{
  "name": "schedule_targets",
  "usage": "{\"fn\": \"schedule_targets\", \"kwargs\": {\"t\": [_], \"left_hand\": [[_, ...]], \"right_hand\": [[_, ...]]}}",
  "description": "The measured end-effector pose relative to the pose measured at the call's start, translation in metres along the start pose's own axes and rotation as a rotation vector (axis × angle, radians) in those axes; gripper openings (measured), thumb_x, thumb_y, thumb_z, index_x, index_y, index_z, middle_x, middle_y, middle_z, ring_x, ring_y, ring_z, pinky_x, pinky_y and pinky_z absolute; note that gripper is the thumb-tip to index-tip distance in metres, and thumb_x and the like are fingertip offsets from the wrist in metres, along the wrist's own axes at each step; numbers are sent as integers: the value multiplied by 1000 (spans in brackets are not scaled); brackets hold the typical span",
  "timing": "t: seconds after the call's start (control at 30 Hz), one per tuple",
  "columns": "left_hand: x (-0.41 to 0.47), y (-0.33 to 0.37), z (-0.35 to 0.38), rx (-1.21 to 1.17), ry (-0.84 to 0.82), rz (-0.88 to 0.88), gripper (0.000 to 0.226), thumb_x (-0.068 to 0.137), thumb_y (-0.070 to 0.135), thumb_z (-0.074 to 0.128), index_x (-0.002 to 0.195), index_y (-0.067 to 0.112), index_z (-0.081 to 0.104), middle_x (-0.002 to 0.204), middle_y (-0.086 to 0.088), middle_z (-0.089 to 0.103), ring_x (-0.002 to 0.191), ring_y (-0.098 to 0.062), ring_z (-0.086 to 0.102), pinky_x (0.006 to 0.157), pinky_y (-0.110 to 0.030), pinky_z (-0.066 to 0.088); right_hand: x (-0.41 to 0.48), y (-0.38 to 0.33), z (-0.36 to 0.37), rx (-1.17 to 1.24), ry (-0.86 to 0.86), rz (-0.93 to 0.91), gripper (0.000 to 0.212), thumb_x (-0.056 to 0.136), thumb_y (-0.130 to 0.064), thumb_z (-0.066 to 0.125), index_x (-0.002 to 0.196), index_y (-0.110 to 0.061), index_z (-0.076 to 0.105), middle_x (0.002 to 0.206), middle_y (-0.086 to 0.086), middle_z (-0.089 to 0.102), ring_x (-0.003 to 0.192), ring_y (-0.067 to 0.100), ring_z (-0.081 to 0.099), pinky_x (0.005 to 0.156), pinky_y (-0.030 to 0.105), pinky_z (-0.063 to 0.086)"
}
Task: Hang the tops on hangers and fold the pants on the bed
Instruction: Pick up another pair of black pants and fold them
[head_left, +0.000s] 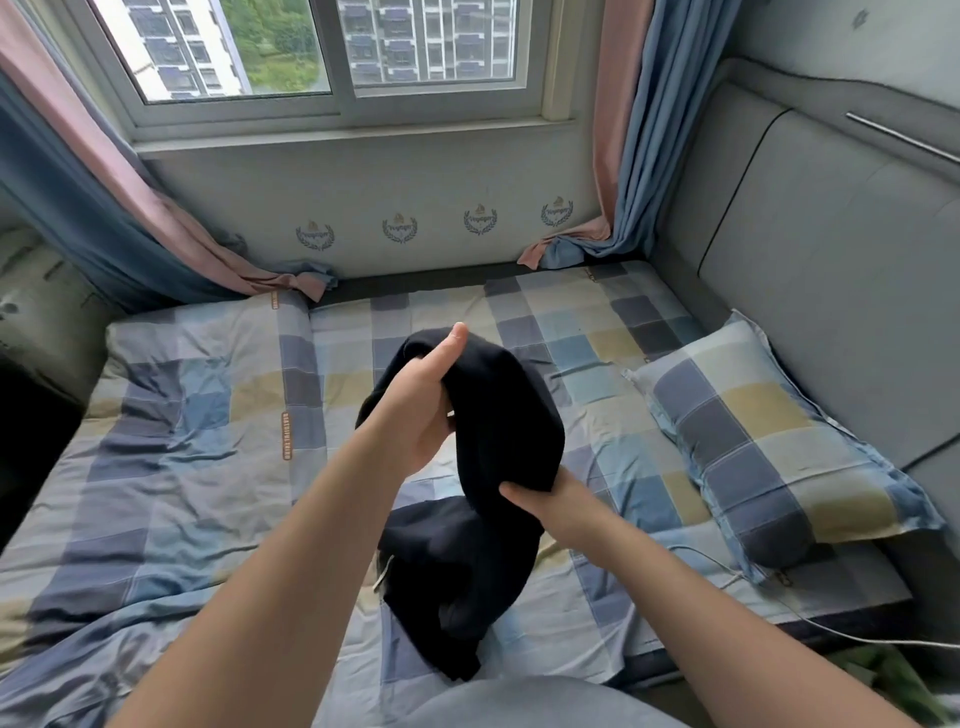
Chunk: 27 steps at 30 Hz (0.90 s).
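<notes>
While the left hand (418, 415), mid-frame, clasped the dark garment (506, 410) with fingers curled and thumb raised, the cloth hung bunched, its lower end on the bed (171, 415) — the right hand (558, 506), just lower right, pinched its edge. Probably best was to find both corners of one edge and shake it flat before folding.

A single view is worn on the person's head. It looks forward and steeply down across the bed (197, 426) toward the window (332, 57) in the far wall. The wide lens bows the edges and takes in the padded headboard (831, 249) at right. It sits close: both forearms enter from the bottom edge, and the left hand (415, 410) and right hand (553, 506), gripping a dark garment (506, 415), occupy the middle.
</notes>
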<state>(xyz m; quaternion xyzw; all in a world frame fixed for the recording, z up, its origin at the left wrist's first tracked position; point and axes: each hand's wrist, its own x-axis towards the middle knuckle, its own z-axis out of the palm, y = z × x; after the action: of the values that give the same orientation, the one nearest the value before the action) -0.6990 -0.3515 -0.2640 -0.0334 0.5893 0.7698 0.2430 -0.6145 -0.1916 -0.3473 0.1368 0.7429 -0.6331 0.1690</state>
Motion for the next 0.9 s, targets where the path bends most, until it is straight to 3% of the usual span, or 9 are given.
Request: {"fn": "schedule_targets", "kwargs": {"t": [0.1, 0.13, 0.23, 0.4, 0.5, 0.6, 0.67, 0.77, 0.9], "left_hand": [[4, -22, -16, 111, -42, -16, 74, 82, 67, 59, 141, 23, 51, 130, 3, 67, 119, -17, 64, 102, -39, 46], [4, -31, -19, 137, -47, -27, 73, 82, 66, 60, 144, 27, 48, 131, 5, 66, 118, -17, 64, 104, -40, 45], [2, -59, -23, 196, -113, -71, 67, 84, 55, 70, 143, 29, 49, 131, 4, 66, 118, -18, 65, 106, -41, 45], [-5, -95, -18, 352, -244, -83, 52, 80, 29, 81, 127, 23, 60, 121, 2, 71, 112, -13, 68, 93, -28, 54], [0, -113, -14, 492, -239, -14, 33, 92, 24, 68, 124, 23, 64, 122, 2, 71, 116, -14, 65, 104, -39, 50], [4, -120, -13, 521, -167, -16, 20, 103, 21, 52, 108, 29, 70, 112, 1, 74, 110, -18, 69, 102, -46, 51], [5, -118, -9, 472, -133, -30, 21, 104, 21, 50, 103, 27, 70, 104, 0, 75, 104, -21, 70, 95, -42, 55], [1, -102, -4, 353, -52, -51, 20, 105, 16, 47, 103, 15, 66, 87, 2, 74, 81, -11, 73, 69, -27, 59], [-3, -73, 1, 279, -12, 35, 20, 104, 22, 50, 111, 12, 66, 97, -8, 74, 89, -21, 72, 72, -33, 62]], "right_hand": [[4, -9, -10, 119, 81, -106, 18, 94, -11, 67, 112, -8, 68, 96, 1, 73, 83, 9, 70, 68, 14, 53], [5, -15, -13, 143, 101, -147, 16, 95, -9, 65, 111, -8, 69, 95, 2, 75, 88, 16, 72, 70, 16, 54], [8, -36, -21, 217, 144, -229, 14, 96, -7, 63, 105, -14, 72, 100, 5, 77, 96, 19, 73, 78, 22, 56], [7, -65, -34, 261, 191, -304, 14, 97, -15, 63, 105, -8, 72, 101, 11, 76, 99, 25, 73, 86, 37, 58], [6, -76, -43, 347, 159, -309, 21, 99, -16, 60, 114, -3, 68, 107, 15, 74, 104, 29, 71, 91, 41, 56], [11, -76, -52, 362, 98, -303, 28, 102, -20, 55, 122, -3, 64, 117, 17, 71, 113, 31, 67, 101, 46, 50], [16, -70, -56, 355, 64, -259, 30, 102, -26, 54, 123, -7, 63, 120, 13, 71, 116, 27, 66, 104, 47, 48], [20, -54, -57, 210, 25, -185, 27, 103, -34, 51, 124, -20, 61, 121, -1, 71, 119, 20, 64, 101, 40, 50], [6, -27, -44, 159, -27, -134, 36, 100, -32, 57, 134, -26, 52, 124, -8, 66, 110, 1, 65, 84, 19, 53]]}}
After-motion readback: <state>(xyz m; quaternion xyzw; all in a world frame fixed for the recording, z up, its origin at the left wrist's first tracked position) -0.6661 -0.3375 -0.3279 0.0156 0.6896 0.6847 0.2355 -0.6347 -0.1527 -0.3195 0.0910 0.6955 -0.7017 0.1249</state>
